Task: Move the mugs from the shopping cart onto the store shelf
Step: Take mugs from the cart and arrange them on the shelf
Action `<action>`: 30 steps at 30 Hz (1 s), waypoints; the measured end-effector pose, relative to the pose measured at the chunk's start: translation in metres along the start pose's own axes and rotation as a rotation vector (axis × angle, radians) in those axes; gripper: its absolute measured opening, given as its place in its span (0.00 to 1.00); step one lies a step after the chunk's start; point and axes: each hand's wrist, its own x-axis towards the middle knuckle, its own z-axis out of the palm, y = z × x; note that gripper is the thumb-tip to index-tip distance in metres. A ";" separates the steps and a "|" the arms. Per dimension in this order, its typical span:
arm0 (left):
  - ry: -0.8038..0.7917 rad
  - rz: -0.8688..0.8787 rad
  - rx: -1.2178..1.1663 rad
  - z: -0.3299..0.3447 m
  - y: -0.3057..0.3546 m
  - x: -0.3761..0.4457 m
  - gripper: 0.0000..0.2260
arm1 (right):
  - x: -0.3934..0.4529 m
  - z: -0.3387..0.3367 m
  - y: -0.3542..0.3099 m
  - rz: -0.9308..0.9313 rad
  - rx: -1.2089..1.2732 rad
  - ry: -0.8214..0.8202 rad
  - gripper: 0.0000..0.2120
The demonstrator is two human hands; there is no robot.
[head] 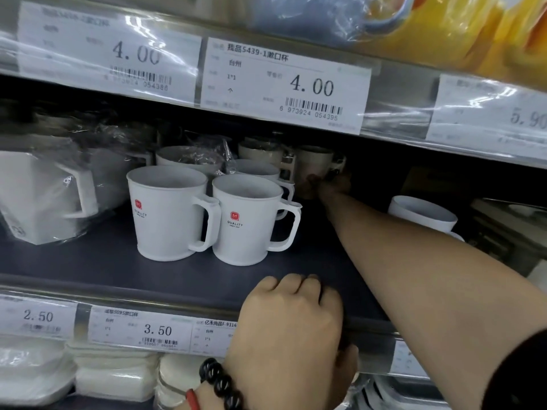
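Curled over the shelf edge, the left hand grips it for support. Front mugs stand mid-shelf. Deep at the back, the right hand holds a mug; its grip looks closed. The reaching forearm could topple neighbouring mugs.

Mugs read "QUALITY"; shelf tags show 4.00, 3.50, 2.50.

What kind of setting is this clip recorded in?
A retail store aisle, most likely housewares: price tags with barcodes line the shelf edges, and identical white mugs stand in rows on the shelf, some goods plastic-wrapped.
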 end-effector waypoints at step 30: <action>-0.141 0.025 0.084 -0.031 -0.006 -0.001 0.20 | -0.115 -0.069 -0.045 0.072 0.238 -0.245 0.07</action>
